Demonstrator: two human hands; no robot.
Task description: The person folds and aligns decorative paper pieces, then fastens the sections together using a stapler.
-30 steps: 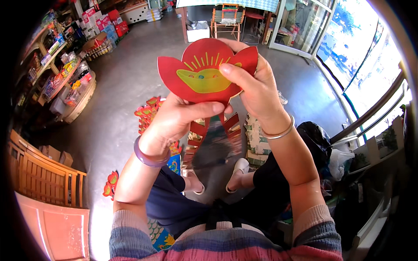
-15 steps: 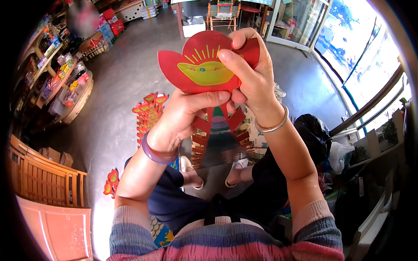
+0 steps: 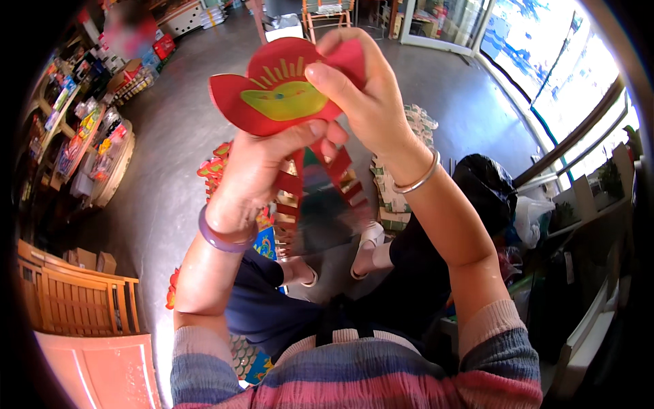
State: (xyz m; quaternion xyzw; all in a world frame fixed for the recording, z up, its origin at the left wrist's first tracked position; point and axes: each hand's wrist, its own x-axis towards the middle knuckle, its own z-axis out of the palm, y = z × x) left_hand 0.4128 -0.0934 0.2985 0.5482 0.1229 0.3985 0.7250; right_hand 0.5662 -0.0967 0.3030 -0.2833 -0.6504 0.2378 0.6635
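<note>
Twice pinching a thin, red, three-lobed cutout (image 3: 281,82) with a yellow-green boat-shaped motif (image 3: 285,102): at its lower edge with the left hand (image 3: 259,160), at its right lobe (image 3: 353,60) with the right hand (image 3: 371,102), holding it raised above the smooth, grey floor (image 3: 177,109).

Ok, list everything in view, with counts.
Flower-shaped piece: one, red and yellow-green, both hands
Slatted strips: two, red, below it
Floor decorations: several, red, left
Patterned pieces: count unclear, pale, floor right
Large bag: one, black, right
Small bag: one, white, right
Slatted furniture: one, brown, lower left
Shelving: several, tan, left
Glass door: one, white frame, top right
Chair: one, brown, top
Left hand: one, purple bracelet, piece's lower edge
Right hand: one, silver bracelet, piece's right side
</note>
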